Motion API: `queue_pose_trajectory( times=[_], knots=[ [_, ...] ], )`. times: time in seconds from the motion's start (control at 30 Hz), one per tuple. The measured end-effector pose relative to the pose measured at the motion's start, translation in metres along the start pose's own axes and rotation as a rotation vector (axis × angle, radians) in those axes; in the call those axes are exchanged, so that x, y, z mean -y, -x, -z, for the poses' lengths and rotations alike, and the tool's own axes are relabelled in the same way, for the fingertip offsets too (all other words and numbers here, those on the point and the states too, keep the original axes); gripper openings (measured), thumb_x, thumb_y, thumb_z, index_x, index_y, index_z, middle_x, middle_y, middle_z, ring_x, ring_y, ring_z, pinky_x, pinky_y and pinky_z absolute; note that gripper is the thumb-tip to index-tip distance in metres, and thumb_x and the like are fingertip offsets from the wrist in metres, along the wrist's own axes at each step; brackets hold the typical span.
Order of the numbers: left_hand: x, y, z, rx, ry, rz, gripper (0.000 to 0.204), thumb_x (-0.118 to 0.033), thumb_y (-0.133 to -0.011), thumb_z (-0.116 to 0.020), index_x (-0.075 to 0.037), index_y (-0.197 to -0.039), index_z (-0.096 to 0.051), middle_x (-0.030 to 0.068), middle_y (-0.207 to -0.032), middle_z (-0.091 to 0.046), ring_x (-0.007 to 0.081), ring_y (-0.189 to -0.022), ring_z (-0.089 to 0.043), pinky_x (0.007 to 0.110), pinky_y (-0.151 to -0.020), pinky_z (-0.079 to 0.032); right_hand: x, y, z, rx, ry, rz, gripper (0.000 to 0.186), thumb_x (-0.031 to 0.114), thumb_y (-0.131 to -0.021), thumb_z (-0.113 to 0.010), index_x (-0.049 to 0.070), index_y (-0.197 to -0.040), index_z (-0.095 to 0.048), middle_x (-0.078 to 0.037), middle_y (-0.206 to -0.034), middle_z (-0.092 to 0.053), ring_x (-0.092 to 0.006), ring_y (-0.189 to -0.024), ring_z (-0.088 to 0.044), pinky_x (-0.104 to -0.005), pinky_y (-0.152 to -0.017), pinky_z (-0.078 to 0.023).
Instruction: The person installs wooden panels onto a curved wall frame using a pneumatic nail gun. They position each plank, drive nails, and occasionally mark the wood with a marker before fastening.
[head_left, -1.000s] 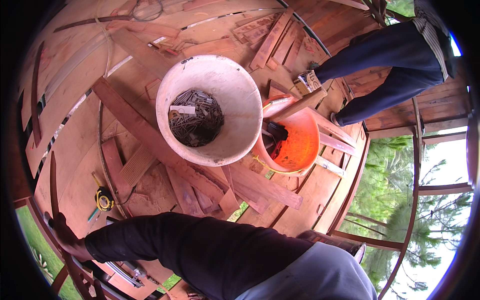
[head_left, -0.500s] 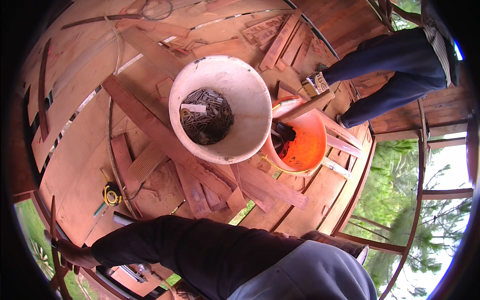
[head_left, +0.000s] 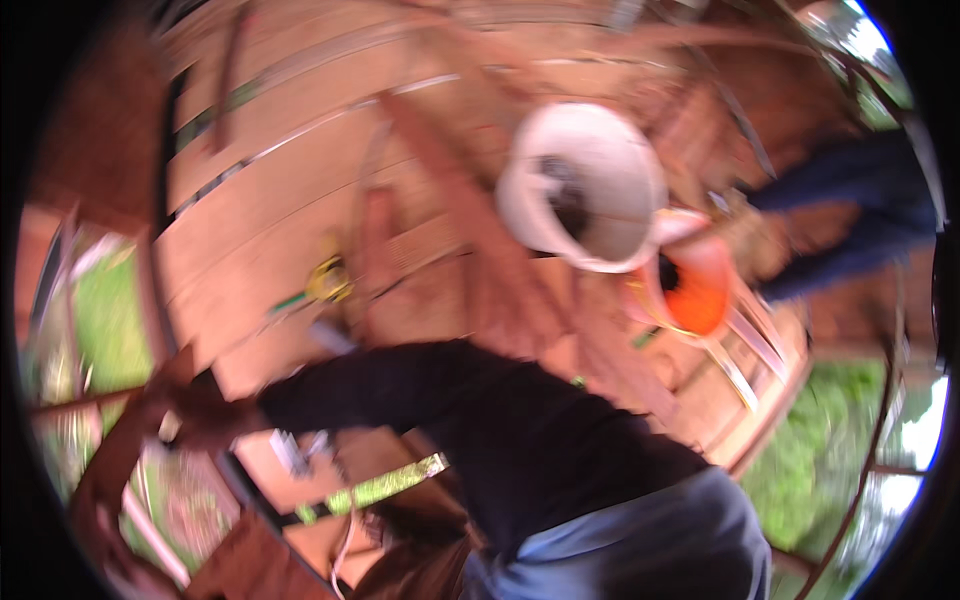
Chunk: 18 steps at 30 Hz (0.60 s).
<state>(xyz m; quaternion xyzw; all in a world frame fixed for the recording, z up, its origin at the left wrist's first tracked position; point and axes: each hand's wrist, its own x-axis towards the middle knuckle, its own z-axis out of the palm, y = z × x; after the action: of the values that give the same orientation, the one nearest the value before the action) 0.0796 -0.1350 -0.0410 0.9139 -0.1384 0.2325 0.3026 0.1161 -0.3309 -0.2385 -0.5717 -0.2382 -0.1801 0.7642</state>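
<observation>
My right arm (head_left: 480, 400), in a dark sleeve, comes up from the lower edge and reaches across to the left. At its end my right hand (head_left: 205, 418) is closed around a reddish-brown wooden piece (head_left: 105, 475) by the open edge of the floor. Motion smears the fingers and the piece's outline. My left hand does not show. Beyond the arm, a yellow and black tape measure (head_left: 330, 280) lies on the boards. A white bucket (head_left: 640, 190) with nails in it stands to the right of centre, beside an orange bucket (head_left: 705, 290) holding something dark.
Loose planks (head_left: 460, 200) lie across the plank floor (head_left: 270, 210), which has gaps between its boards. A person in dark blue trousers (head_left: 850, 200) is at the far right. Grass (head_left: 110, 320) shows below the left edge, and greenery (head_left: 830, 460) outside on the right.
The view has swung left, so the buckets, tape measure and planks sit further right and blur. My right hand has come up and inward in the picture, still at the wood.
</observation>
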Motion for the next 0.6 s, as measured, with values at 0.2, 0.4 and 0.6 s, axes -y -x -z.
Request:
queue_pose_trajectory(
  times=[0.2,0.4,0.6],
  knots=[
    [0.018,-0.014,0.026,0.056,0.203,0.172,0.022,-0.007,-0.091,-0.068,0.004,-0.109,-0.073,0.0107,-0.103,-0.076,0.0117,-0.089,-0.068,0.027,-0.080,-0.052,0.041,-0.027,-0.032,0.176,0.176,0.205,0.039,0.013,-0.070,-0.086,0.013,-0.106,-0.070,-0.016,-0.137,-0.045,-0.0378,-0.133,-0.041,-0.0467,-0.110,-0.035],
    [0.058,0.013,0.082,-0.017,0.351,0.185,0.034,-0.032,-0.088,-0.080,0.001,-0.096,-0.074,0.0042,-0.079,-0.073,0.0072,-0.067,-0.062,0.023,-0.061,-0.048,0.039,-0.074,-0.133,0.551,-0.094,-0.193,0.027,0.021,-0.087,-0.072,0.002,-0.107,-0.071,-0.014,-0.111,-0.065,-0.0215,-0.102,-0.065,-0.0309,-0.090,-0.050],
    [0.102,0.036,0.126,-0.063,0.236,0.233,0.036,-0.031,-0.088,-0.080,0.002,-0.099,-0.074,0.0060,-0.081,-0.074,0.0077,-0.070,-0.064,0.023,-0.063,-0.049,0.013,-0.062,-0.215,0.524,-0.116,-0.328,0.032,0.017,-0.097,-0.061,-0.001,-0.124,-0.064,-0.007,-0.109,-0.071,-0.0145,-0.101,-0.069,-0.0260,-0.085,-0.055]
  ],
)
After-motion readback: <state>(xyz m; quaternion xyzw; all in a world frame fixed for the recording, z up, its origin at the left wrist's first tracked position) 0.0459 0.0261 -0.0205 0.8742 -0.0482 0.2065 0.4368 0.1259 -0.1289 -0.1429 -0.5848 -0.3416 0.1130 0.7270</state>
